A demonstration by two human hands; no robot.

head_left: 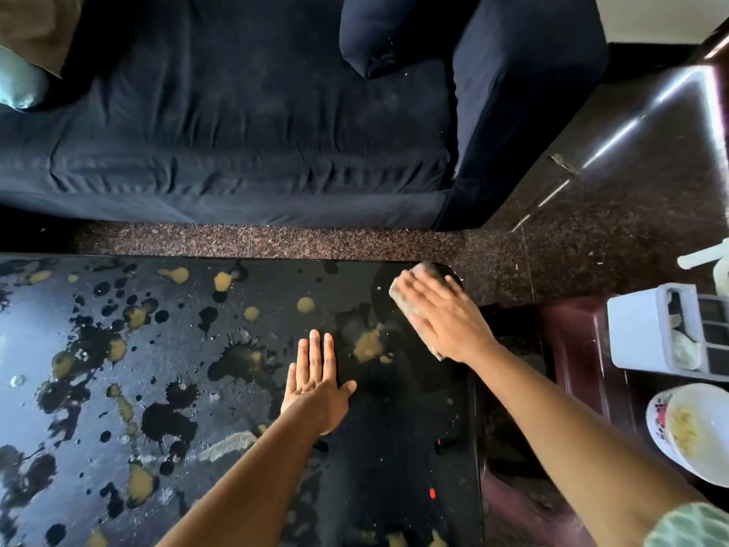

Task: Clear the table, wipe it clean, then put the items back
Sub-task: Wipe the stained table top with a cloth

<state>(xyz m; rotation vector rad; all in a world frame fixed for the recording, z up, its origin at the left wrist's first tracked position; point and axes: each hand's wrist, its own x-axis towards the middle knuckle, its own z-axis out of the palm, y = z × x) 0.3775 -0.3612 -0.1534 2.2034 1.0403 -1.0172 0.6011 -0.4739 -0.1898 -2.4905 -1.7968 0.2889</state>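
Observation:
A glossy black table [394, 448] fills the lower left, spattered with dark and yellowish blotches [369, 345]. My right hand [443, 315] lies flat with straight fingers on a brownish sponge [398, 290] at the table's far right corner, pressing it onto the surface. Only the sponge's edges show around the hand. My left hand [315, 382] rests palm down on the table, fingers straight, to the left of and nearer than the sponge. It holds nothing.
A dark blue sofa [236, 132] with a cushion [378, 29] stands beyond the table, across a strip of speckled floor. On a dark red stool [580, 349] at right stand a white caddy [647, 329] and a white bowl on a plate [694, 432].

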